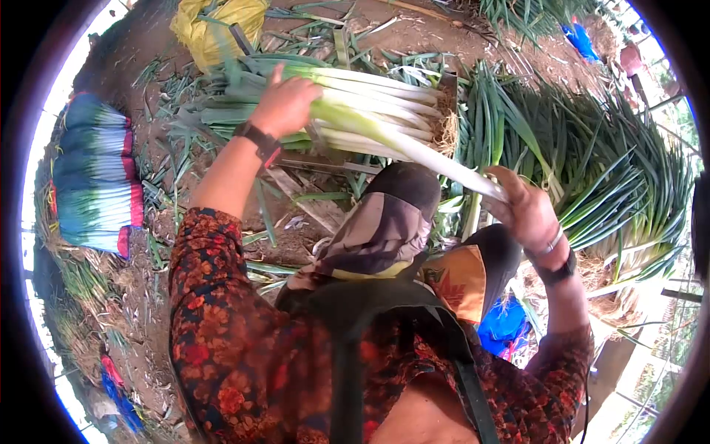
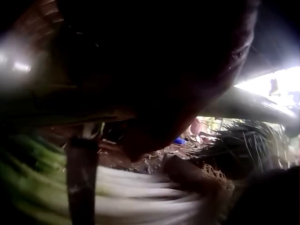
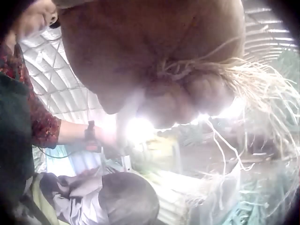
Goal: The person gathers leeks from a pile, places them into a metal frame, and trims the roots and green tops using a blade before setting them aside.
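A single leek [image 1: 421, 152] slants across the head view between my two hands. My right hand [image 1: 529, 214] grips its white root end, and pale roots [image 3: 262, 89] stick out past the fingers in the right wrist view. At the green end, my left hand [image 1: 285, 103] has its fingers bent over the leek; the hand is dark in the left wrist view. Below lies a row of leeks [image 1: 370, 92], white ends and roots to the right, in a low frame with upright metal strips [image 2: 82, 183].
A big heap of leeks [image 1: 614, 177] lies to the right. Wrapped leek bundles [image 1: 96, 177] stand at left, and a yellow sack [image 1: 218, 33] is at the back. Leaf scraps litter the dirt floor [image 1: 414, 33]. My knee [image 1: 407, 185] is close to the frame.
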Motion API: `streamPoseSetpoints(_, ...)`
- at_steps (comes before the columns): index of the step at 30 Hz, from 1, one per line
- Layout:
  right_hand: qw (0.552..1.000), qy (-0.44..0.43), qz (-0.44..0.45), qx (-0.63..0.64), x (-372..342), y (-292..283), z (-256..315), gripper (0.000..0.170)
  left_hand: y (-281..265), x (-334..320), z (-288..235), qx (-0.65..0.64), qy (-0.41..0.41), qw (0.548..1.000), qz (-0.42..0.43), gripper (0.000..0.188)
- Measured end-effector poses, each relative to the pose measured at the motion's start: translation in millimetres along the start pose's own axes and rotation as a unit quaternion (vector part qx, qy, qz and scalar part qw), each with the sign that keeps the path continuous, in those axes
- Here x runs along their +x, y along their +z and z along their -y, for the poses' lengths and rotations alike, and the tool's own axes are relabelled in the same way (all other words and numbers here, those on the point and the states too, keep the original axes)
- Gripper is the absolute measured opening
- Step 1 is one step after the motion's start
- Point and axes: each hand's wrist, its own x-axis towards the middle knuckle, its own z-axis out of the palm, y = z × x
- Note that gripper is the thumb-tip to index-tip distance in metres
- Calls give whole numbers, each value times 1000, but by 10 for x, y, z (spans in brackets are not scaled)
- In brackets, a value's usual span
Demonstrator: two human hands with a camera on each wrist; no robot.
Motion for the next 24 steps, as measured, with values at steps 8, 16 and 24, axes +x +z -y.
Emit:
streamPoseSetpoints(8, 993, -104, -16, 60, 1473, 934, -241, 33, -493, -143, 976, 231, -92, 955, -165, 28)
streamPoseSetpoints(16, 980, 37, -11, -196, 2712, 1669, -1049, 30, 198, 919, 1421, 255, -128, 951, -119, 40)
streamPoseSetpoints(24, 941, 258, 121, -183, 2998, 2487, -1768, 24, 1759, 1898, 1773, 73, -44, 993, 81, 49)
